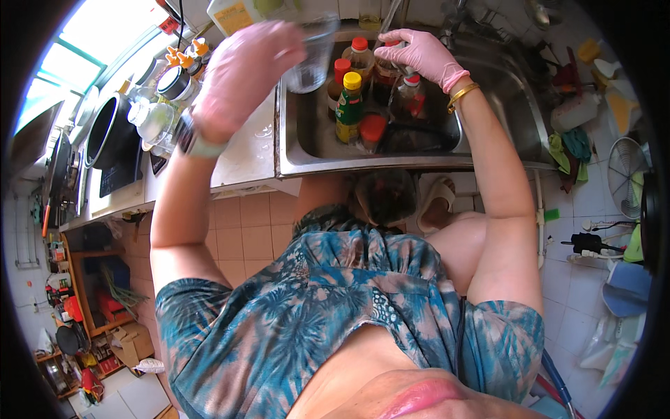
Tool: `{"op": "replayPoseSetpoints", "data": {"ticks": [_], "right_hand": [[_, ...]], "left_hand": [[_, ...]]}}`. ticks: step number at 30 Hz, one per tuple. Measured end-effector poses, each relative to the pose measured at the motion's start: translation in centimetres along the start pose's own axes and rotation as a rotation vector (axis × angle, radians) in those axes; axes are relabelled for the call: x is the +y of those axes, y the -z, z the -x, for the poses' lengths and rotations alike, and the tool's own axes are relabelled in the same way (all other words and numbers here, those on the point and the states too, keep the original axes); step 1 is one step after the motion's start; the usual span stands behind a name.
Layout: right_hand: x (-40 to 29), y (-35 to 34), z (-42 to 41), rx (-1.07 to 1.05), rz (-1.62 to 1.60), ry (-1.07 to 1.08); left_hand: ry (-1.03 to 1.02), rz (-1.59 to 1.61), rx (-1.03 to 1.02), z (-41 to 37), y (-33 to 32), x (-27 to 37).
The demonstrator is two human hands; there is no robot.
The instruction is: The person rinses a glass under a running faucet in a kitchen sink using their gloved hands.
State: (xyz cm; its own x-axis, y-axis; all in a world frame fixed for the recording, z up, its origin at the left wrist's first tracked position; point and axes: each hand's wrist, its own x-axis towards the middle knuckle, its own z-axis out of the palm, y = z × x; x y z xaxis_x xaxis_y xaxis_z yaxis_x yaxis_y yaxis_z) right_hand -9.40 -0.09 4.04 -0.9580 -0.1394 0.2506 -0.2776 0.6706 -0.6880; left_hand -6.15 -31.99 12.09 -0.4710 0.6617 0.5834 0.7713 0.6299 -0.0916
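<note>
My left hand (251, 68), in a pink glove and blurred, is shut on a clear plastic container (311, 57) over the left rim of the steel sink (309, 166). Above the sink, my right hand (413, 55), also gloved in pink, is held by a thin stream of water; whether its fingers grip anything is unclear. Below the hands several bottles stand in the sink: a green bottle with a yellow cap (349, 110), a red-capped bottle (359, 55), another red-capped bottle (412, 94) and a short jar with a red lid (372, 128).
Jars and orange-tipped squeeze bottles (183, 57) line the counter (243, 152) at left, near a black pot (103, 131). The faucet (453, 26) is behind the sink. Cloths (573, 149) and a round wire rack (626, 170) hang at right. A lined bin (387, 196) stands below the sink.
</note>
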Motion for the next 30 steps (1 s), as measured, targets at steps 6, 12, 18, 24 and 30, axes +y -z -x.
{"op": "replayPoseSetpoints", "data": {"ticks": [6,12,18,24,30], "right_hand": [[0.0,-0.3,-0.7,0.09,0.013,0.018],[2.6,-1.3,-3.9,0.133,-0.039,-0.102],[0.6,-2.2,-4.0,0.18,-0.027,-0.139],[0.2,-2.7,-3.2,0.3,-0.038,-0.13],[1.4,-2.5,-3.4,0.352,-0.076,-0.118]], "left_hand": [[-0.012,0.321,-0.347,-10.2,-3.1,2.3],[0.01,0.297,-0.213,-12.4,-11.3,-1.2],[0.064,0.395,-0.258,-12.0,-11.8,-2.5],[0.145,0.548,-0.124,-11.2,-13.5,-2.0],[0.331,0.886,0.215,-9.2,-15.9,-0.1]]}}
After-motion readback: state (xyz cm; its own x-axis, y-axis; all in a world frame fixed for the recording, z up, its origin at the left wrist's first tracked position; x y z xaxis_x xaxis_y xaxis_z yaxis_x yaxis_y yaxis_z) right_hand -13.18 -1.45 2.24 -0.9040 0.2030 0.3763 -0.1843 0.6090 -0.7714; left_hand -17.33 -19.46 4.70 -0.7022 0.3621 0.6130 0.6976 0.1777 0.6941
